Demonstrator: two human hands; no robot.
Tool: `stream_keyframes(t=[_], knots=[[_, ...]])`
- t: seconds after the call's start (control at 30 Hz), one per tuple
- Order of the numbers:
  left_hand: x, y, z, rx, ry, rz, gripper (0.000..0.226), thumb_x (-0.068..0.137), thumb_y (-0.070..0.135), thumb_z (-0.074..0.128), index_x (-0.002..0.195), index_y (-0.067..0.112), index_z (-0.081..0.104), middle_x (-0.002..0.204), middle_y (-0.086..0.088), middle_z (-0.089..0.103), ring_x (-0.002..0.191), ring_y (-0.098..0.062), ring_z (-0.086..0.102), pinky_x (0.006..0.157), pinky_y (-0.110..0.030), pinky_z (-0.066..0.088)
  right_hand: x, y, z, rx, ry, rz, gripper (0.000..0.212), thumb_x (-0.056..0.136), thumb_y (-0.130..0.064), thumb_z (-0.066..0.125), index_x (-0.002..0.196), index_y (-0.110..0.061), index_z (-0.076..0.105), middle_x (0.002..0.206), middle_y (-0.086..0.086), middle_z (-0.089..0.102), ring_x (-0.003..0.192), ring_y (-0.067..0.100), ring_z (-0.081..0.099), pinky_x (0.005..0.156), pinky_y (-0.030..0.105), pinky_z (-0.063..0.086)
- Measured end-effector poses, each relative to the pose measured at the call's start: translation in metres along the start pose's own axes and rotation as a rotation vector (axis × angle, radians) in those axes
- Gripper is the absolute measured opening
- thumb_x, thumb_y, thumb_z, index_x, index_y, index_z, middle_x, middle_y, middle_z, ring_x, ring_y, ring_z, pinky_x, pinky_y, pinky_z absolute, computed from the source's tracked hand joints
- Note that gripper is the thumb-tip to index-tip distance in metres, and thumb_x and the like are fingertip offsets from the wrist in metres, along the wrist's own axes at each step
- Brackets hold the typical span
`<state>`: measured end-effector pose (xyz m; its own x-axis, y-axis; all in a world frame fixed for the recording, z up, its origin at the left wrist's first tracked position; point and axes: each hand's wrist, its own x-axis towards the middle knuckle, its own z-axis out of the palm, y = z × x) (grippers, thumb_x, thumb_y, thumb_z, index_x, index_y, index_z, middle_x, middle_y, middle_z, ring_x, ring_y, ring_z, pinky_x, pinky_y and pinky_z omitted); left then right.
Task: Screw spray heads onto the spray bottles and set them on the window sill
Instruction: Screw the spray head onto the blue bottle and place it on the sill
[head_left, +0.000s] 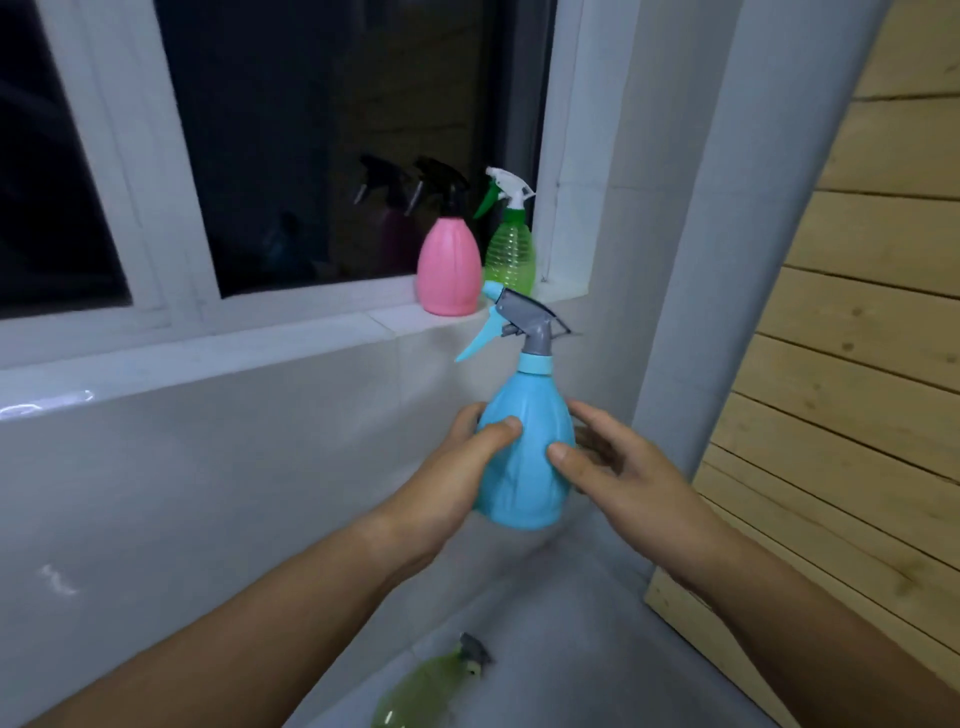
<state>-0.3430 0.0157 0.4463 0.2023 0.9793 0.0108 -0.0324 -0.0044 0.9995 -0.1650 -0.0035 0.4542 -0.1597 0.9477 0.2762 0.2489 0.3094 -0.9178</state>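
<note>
I hold a blue spray bottle (524, 457) upright below the window sill (291, 332); a grey and blue spray head (519, 325) sits on its neck. My left hand (457, 467) grips the bottle's left side. My right hand (613, 462) touches its right side with thumb and fingers spread. On the sill's right end stand a pink bottle (449, 267) with a black head and a clear green bottle (510, 249) with a white and green head. A yellow-green bottle (421, 691) with a grey head lies on the floor below.
A dark window pane (332, 145) reflects the bottles. A white tiled wall (208, 467) runs under the sill. A grey pillar (727, 234) and a wooden slat panel (857, 364) stand on the right.
</note>
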Motion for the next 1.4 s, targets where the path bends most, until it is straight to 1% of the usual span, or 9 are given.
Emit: stream_keyframes(t=[0.17,0.27,0.37,0.53,0.7,0.97,1.13,1.3,1.4], knots=[[0.028,0.053,-0.054,0.105,0.09,0.128,0.035,0.102,0.027,0.055,0.137,0.022,0.054,0.13,-0.002,0.068,0.117,-0.019,0.067,0.106,-0.044,0.052,0.075,-0.034,0.032,-0.114,-0.044,-0.108,0.057,0.089,-0.035,0.066,0.14,-0.044,0.043,0.114,-0.006,0.065,0.092,0.006,0.066,0.071,0.014,0.051],[0.047,0.085,-0.085,0.118,0.149,0.153,0.036,0.101,0.024,0.058,0.136,0.018,0.058,0.128,-0.003,0.07,0.109,-0.018,0.069,0.095,-0.035,0.055,0.118,-0.054,0.05,-0.118,-0.046,-0.135,0.06,0.091,-0.036,0.064,0.144,-0.042,0.038,0.114,-0.008,0.063,0.09,0.007,0.063,0.06,0.008,0.046],[0.065,0.105,-0.111,0.151,0.222,0.174,0.037,0.1,0.025,0.061,0.135,0.013,0.058,0.127,-0.006,0.07,0.105,-0.018,0.07,0.091,-0.035,0.056,0.159,-0.065,0.071,-0.092,0.012,-0.15,0.066,0.09,-0.034,0.066,0.149,-0.03,0.035,0.123,-0.003,0.063,0.098,0.011,0.063,0.07,0.018,0.051],[0.091,0.113,-0.137,0.188,0.337,0.169,0.045,0.096,0.03,0.066,0.135,0.012,0.056,0.13,-0.009,0.066,0.115,-0.026,0.066,0.106,-0.048,0.052,0.205,-0.065,0.098,-0.122,0.057,-0.163,0.054,0.088,-0.034,0.068,0.136,-0.023,0.045,0.126,0.004,0.064,0.106,0.021,0.065,0.091,0.043,0.055],[0.102,0.103,-0.149,0.193,0.396,0.136,0.051,0.095,0.034,0.067,0.141,0.016,0.053,0.134,-0.005,0.063,0.118,-0.026,0.064,0.107,-0.048,0.052,0.221,-0.057,0.11,-0.16,0.038,-0.184,0.056,0.089,-0.03,0.066,0.142,-0.021,0.048,0.132,0.001,0.063,0.116,0.017,0.061,0.101,0.037,0.05],[0.109,0.096,-0.161,0.206,0.438,0.171,0.053,0.095,0.034,0.068,0.141,0.016,0.052,0.129,-0.004,0.065,0.113,-0.023,0.067,0.102,-0.041,0.055,0.231,-0.051,0.124,-0.188,0.016,-0.173,0.063,0.089,-0.032,0.065,0.147,-0.025,0.042,0.136,0.0,0.06,0.116,0.019,0.061,0.101,0.04,0.051],[0.113,0.097,-0.157,0.242,0.459,0.182,0.054,0.095,0.034,0.068,0.143,0.016,0.05,0.127,-0.002,0.063,0.109,-0.02,0.064,0.089,-0.032,0.053,0.238,-0.051,0.126,-0.284,0.058,-0.142,0.084,0.068,-0.063,0.055,0.146,-0.035,0.04,0.127,0.005,0.058,0.11,0.021,0.061,0.098,0.043,0.052],[0.116,0.096,-0.155,0.289,0.482,0.179,0.058,0.093,0.038,0.069,0.144,0.018,0.047,0.13,-0.001,0.059,0.112,-0.021,0.062,0.087,-0.031,0.052,0.239,-0.051,0.124,-0.301,0.069,-0.15,0.066,0.082,-0.049,0.06,0.143,-0.029,0.045,0.127,0.005,0.059,0.108,0.021,0.062,0.097,0.043,0.053],[0.118,0.094,-0.155,0.304,0.487,0.176,0.061,0.092,0.04,0.07,0.145,0.019,0.046,0.138,-0.005,0.059,0.117,-0.024,0.062,0.093,-0.035,0.055,0.237,-0.051,0.123,-0.275,0.084,-0.171,0.055,0.088,-0.037,0.065,0.139,-0.023,0.05,0.121,0.001,0.06,0.103,0.017,0.062,0.093,0.033,0.053]])
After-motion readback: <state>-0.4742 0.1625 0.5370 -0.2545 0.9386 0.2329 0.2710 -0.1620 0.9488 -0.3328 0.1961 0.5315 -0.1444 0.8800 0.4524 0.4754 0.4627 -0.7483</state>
